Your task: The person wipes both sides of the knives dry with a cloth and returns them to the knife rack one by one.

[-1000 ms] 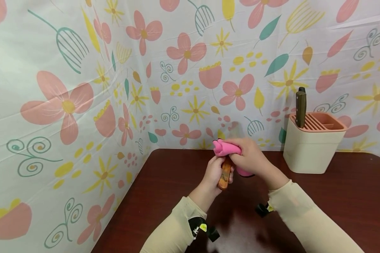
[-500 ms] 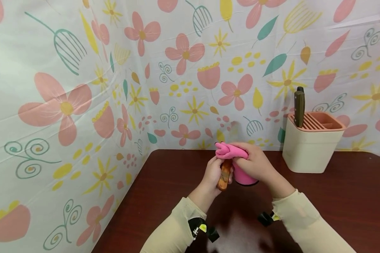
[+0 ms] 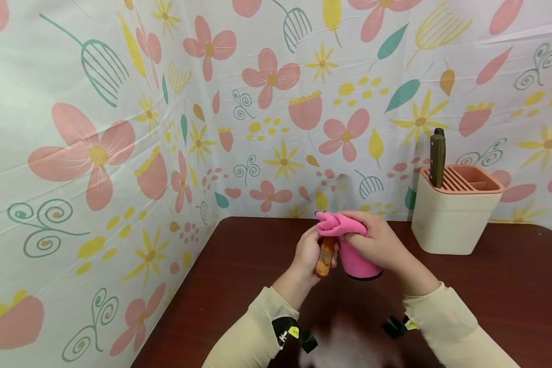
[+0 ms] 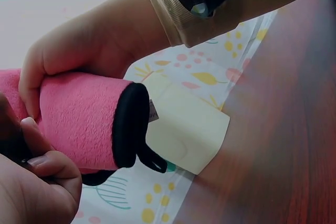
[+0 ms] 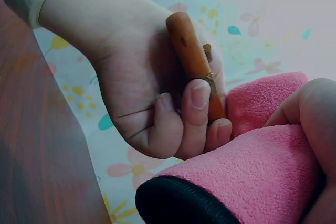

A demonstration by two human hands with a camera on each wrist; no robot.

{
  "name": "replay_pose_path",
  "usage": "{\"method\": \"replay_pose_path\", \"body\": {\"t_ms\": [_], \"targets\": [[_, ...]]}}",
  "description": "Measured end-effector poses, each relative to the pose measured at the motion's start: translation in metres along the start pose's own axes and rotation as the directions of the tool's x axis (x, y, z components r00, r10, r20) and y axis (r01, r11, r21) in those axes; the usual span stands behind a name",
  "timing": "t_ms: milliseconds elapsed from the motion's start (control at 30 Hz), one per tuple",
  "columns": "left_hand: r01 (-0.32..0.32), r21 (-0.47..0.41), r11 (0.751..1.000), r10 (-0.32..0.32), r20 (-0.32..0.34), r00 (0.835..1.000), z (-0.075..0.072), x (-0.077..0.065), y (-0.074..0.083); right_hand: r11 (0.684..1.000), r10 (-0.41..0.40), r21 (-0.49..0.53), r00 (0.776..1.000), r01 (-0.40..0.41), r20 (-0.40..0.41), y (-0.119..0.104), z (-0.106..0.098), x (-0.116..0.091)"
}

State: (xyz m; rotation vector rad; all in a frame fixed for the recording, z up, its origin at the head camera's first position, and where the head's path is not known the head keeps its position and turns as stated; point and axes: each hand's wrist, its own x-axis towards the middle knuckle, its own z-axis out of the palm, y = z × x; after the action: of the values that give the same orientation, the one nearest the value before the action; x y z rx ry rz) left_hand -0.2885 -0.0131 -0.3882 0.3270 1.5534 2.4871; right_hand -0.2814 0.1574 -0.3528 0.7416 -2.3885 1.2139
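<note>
My left hand point(image 3: 308, 255) grips the brown wooden handle point(image 3: 324, 258) of a knife, fingers curled round it in the right wrist view. Above the cloth rises a pale blade point(image 3: 341, 190), blurred against the wall. A pink towel point(image 3: 361, 259) with black edging is folded over the knife just past the handle, hiding the lower blade. My right hand point(image 3: 379, 237) holds this towel from the right, its thumb and fingers bunching the fabric. In the left wrist view the towel's black hem point(image 4: 130, 124) hangs loose, with a small loop below.
A cream knife block point(image 3: 457, 222) with a salmon slotted top stands at the back right of the dark wooden table point(image 3: 248, 301). Dark-handled knives point(image 3: 437, 158) stand in its left slots. A flower-patterned sheet point(image 3: 276, 128) rises behind and along the left side.
My right hand has moved right and closer to me with the towel, and more of its lower end shows. The left hand and knife handle have stayed nearly still.
</note>
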Motion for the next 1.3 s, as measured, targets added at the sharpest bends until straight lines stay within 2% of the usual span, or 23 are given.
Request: {"method": "replay_pose_path", "body": {"t_ms": [267,500,733,1000,1133,1300], "targets": [[0.012,0.008,1.0,-0.012,-0.017,1.0,-0.001,0.0,0.001,0.993,-0.022,0.119,0.997,0.013,0.073,-0.001,-0.005,0.0],[0.02,0.02,1.0,-0.019,-0.025,0.999,-0.002,0.001,0.001,0.984,-0.063,0.174,0.995,0.049,0.077,0.004,-0.007,-0.001],[0.006,0.025,1.0,-0.006,-0.023,1.0,-0.005,0.003,0.001,0.967,-0.067,0.251,0.993,0.041,0.095,0.005,-0.012,0.0],[0.017,0.028,0.999,-0.016,-0.049,0.999,-0.009,0.005,0.002,0.947,-0.107,0.313,0.99,0.073,0.094,0.002,-0.019,-0.001],[0.02,0.033,0.999,-0.019,-0.034,0.999,-0.006,0.003,0.002,0.963,-0.104,0.254,0.994,0.093,0.03,0.003,-0.021,0.003],[0.036,0.03,0.999,-0.036,-0.01,0.999,-0.002,0.002,0.0,0.999,-0.038,0.021,0.997,0.04,-0.074,0.006,-0.031,0.02]]}}
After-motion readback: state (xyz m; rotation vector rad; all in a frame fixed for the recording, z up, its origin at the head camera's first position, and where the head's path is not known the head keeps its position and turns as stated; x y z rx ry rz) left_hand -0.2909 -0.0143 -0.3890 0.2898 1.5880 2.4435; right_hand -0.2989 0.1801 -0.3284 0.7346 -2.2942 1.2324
